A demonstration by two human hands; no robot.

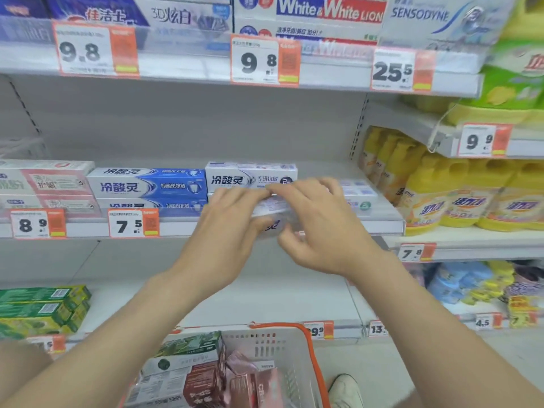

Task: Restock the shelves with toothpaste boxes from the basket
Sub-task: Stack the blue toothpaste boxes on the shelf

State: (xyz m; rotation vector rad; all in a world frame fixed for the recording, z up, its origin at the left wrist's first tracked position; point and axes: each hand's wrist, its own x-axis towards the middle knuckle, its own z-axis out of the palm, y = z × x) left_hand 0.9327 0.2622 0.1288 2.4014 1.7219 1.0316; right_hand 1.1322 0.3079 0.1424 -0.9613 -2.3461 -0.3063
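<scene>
Both hands are holding one box (272,212) just in front of the white stack (250,175), low against its face. The left hand (232,222) is curling over the box's left end; the right hand (319,228) is pinching the right end, thumb beneath. The blurred box is seemingly lying lengthwise along the stack, so its slot is sitting straight ahead, both hands equally near. The basket (265,348), well below the stack, is carrying more boxes.

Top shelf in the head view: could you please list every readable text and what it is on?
"White & White LION": white, blue and red cardboard box.
"SENSODYNE": pale grey cardboard box.
"3D炫白": white cardboard box.
"佳洁士": dark blue cardboard box.
"9.8": two white-and-orange paper price tags.
"25.5": third such tag.
Smaller print: too blurred.
</scene>
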